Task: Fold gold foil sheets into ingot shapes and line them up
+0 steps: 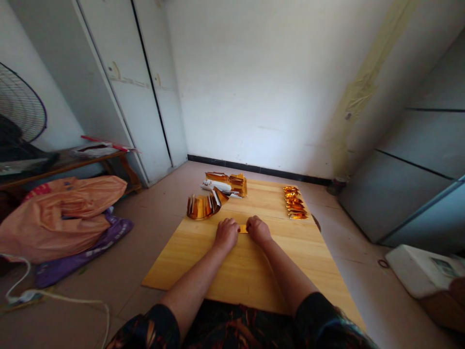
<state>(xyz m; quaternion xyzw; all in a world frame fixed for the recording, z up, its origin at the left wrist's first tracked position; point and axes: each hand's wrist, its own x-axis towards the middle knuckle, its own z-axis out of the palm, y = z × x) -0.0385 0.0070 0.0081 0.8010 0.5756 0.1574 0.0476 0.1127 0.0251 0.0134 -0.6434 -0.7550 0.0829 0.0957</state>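
Observation:
My left hand (226, 233) and my right hand (257, 229) rest side by side on a wooden table (250, 271), fingers curled down. Between them they pinch a small gold foil piece (243, 229), of which only a sliver shows. A curved stack of gold foil sheets (203, 205) stands just beyond my left hand. Farther back lies a pile of gold and white foil packs (225, 183). A row of several folded gold foil pieces (295, 202) lies at the table's right side, beyond my right hand.
An orange bag (61, 213) on purple cloth sits on the floor at left, with a white cable (54, 298) near it. A fan (20, 109) and low bench stand far left. White closet doors (138, 92) at back; a white box (423, 269) at right.

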